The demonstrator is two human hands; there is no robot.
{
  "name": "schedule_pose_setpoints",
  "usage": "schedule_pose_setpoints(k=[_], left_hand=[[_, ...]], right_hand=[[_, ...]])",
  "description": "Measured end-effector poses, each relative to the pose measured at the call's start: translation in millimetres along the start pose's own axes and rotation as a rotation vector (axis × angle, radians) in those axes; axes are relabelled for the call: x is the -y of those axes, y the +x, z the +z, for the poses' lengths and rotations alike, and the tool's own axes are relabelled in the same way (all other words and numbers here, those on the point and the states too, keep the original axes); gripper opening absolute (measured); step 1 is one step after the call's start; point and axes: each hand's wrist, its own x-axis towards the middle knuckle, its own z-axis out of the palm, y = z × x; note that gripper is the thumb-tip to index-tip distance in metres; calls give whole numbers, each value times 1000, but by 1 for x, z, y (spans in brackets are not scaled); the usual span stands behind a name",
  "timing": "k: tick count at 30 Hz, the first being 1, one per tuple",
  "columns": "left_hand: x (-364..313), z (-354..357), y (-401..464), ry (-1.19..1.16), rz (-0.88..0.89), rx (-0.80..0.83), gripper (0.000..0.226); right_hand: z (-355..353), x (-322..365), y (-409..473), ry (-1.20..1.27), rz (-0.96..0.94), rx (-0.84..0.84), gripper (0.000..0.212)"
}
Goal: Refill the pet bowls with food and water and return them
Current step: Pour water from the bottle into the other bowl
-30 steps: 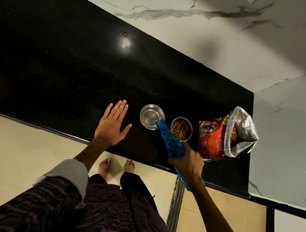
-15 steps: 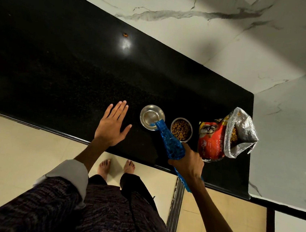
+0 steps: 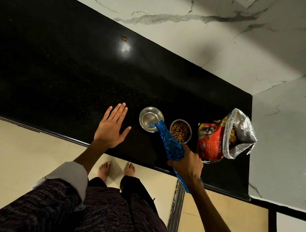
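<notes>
Water bowl [image 3: 151,119], steel, sits on the black counter [image 3: 58,72] with a tilted blue bottle's [image 3: 168,144] mouth over its rim; any stream is hard to make out. The right hand [image 3: 186,163] grips the bottle, hiding its lower body. Just right stands the kibble bowl [image 3: 180,131], then an open bag [image 3: 221,136] reading "PUPPY NUTRITION". The left hand [image 3: 111,128] rests flat, fingers spread.

We see a black granite counter [image 3: 59,64] against marble walls. On it near the front edge: steel bowl [image 3: 151,118], just right of it a steel bowl of kibble [image 3: 180,131], then an open red food bag [image 3: 219,140]. Left hand [image 3: 111,128] rests flat, left of the bowls.
</notes>
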Motion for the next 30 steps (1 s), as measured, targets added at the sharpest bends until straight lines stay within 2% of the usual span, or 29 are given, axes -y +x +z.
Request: schedule_pose_setpoints(k=[5, 21, 27, 30], left_hand=[[1, 2, 0, 7, 4, 11, 78], [-4, -14, 8, -131, -48, 80, 78], [-15, -35, 5, -309, -103, 55, 68], [-18, -48, 0, -458, -127, 20, 60]], right_hand=[[-3, 3, -2, 36, 0, -15, 82], [-18, 39, -4, 324, -24, -102, 95], [-23, 68, -2, 529, -122, -90, 97], [-25, 90, -1, 613, -190, -86, 90]])
